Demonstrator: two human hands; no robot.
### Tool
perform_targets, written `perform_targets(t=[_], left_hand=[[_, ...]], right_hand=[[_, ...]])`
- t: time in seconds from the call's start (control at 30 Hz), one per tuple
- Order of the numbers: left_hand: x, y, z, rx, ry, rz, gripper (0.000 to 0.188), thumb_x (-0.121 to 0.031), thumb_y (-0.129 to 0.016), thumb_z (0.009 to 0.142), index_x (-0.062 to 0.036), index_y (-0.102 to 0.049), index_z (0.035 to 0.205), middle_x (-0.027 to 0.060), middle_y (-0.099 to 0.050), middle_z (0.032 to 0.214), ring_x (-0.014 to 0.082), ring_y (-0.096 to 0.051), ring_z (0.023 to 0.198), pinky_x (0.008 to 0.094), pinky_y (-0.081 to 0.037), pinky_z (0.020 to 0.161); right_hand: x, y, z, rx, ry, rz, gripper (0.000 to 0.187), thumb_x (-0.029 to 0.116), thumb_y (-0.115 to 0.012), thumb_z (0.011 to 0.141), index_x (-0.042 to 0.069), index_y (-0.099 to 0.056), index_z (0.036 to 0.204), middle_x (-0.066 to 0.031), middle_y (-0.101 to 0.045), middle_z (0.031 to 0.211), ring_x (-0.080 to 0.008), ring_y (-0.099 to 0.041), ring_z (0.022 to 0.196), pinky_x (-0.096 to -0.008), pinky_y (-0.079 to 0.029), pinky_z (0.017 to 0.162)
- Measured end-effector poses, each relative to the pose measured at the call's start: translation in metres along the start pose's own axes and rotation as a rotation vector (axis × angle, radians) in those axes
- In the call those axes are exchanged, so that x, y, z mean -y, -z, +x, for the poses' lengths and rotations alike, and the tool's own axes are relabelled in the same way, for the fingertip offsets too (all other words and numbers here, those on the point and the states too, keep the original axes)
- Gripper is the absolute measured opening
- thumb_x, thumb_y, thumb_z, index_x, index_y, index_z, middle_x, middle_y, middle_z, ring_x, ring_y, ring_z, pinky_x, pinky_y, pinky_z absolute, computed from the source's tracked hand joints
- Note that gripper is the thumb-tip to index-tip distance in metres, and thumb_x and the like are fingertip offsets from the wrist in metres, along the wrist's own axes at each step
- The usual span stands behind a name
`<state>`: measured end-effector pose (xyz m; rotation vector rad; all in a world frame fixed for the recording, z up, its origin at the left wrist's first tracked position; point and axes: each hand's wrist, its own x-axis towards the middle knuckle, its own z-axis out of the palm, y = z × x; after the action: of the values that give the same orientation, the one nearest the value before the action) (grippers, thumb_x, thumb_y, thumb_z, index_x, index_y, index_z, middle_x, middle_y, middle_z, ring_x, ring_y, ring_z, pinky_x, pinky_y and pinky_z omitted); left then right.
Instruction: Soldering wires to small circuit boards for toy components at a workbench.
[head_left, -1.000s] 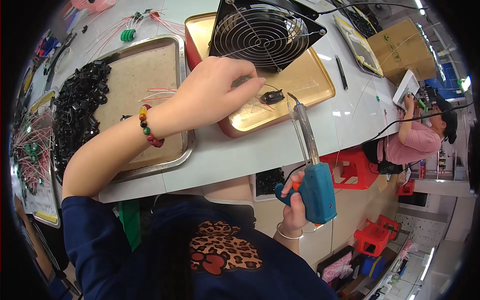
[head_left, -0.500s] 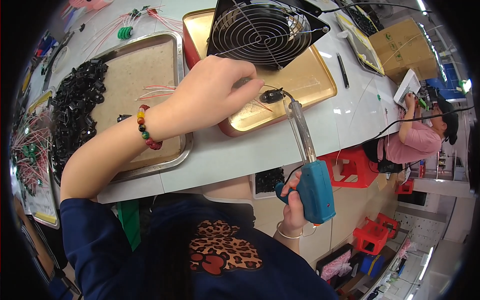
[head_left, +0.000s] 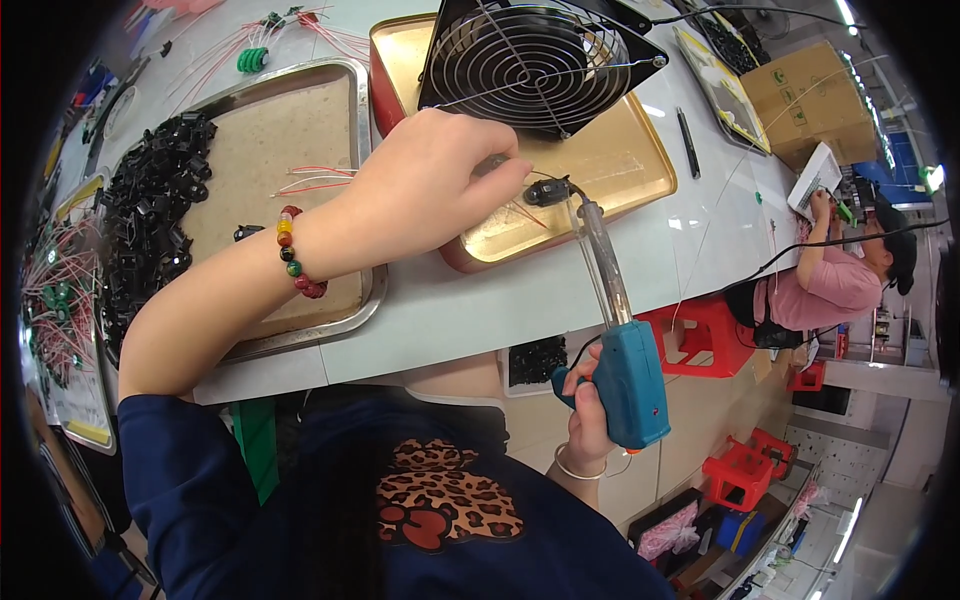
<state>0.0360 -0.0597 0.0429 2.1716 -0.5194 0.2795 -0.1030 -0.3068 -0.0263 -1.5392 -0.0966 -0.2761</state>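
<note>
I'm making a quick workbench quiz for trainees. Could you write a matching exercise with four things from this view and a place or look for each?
Things:
1. Soldering gun
2. Fan
3. Pen
4. Heap of black parts

Descriptions:
A. Lying right of the gold tray
B. At the left side of the metal tray
C. Held in the right hand
D. Black and square-framed

Pairs: 1-C, 2-D, 3-A, 4-B

Left hand (head_left: 447,178) hides some fingers; fan (head_left: 530,78) is cropped.

One fan (head_left: 535,78), one soldering gun (head_left: 632,375), perhaps four red stools (head_left: 722,330).
</note>
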Motion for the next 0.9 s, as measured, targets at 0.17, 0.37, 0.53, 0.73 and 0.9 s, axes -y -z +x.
perform_targets(t=[0.17,0.37,0.53,0.73,0.9], left_hand=[[0.001,0.000,0.000,-0.007,-0.005,0.000,0.027,-0.020,-0.055,0.081,0.0044,-0.060,0.072,0.0211,-0.056,0.062,0.0375,-0.056,0.059,0.0419,-0.046,0.057],[0.004,-0.001,-0.001,-0.005,-0.018,0.004,0.026,-0.020,-0.055,0.083,0.0035,-0.060,0.073,0.0180,-0.054,0.059,0.0311,-0.052,0.054,0.0378,-0.042,0.053],[0.005,-0.002,-0.001,-0.004,-0.033,-0.002,0.027,-0.021,-0.056,0.085,0.0029,-0.059,0.073,0.0148,-0.051,0.057,0.0247,-0.048,0.047,0.0334,-0.038,0.048],[-0.003,0.004,0.001,0.042,0.041,0.013,0.028,-0.022,-0.054,0.081,0.0043,-0.063,0.076,0.0221,-0.057,0.064,0.0377,-0.057,0.061,0.0425,-0.047,0.061],[-0.002,0.004,0.001,0.035,0.038,0.005,0.028,-0.022,-0.054,0.081,0.0044,-0.063,0.076,0.0224,-0.057,0.064,0.0379,-0.057,0.062,0.0427,-0.047,0.061]], right_hand=[[0.009,-0.008,0.007,0.046,-0.031,0.046,0.052,0.008,-0.071,0.075,-0.006,-0.048,0.119,-0.0132,-0.060,0.107,-0.0113,-0.058,0.084,-0.0214,-0.048,0.075],[0.021,-0.014,0.011,0.063,-0.081,0.123,0.051,0.014,-0.064,0.076,-0.007,-0.049,0.120,-0.0141,-0.058,0.111,-0.0118,-0.056,0.069,-0.0235,-0.045,0.063],[0.008,-0.006,0.010,0.030,0.028,0.115,0.049,0.015,-0.053,0.075,-0.009,-0.045,0.117,-0.0206,-0.053,0.109,-0.0166,-0.053,0.054,-0.0252,-0.044,0.050],[0.008,-0.003,0.010,0.005,0.050,0.141,0.049,0.015,-0.053,0.075,-0.009,-0.044,0.117,-0.0207,-0.052,0.110,-0.0168,-0.053,0.054,-0.0261,-0.044,0.050],[0.006,-0.002,0.009,0.030,0.048,0.130,0.050,0.016,-0.053,0.074,-0.009,-0.044,0.117,-0.0204,-0.052,0.109,-0.0167,-0.053,0.055,-0.0265,-0.044,0.050]])
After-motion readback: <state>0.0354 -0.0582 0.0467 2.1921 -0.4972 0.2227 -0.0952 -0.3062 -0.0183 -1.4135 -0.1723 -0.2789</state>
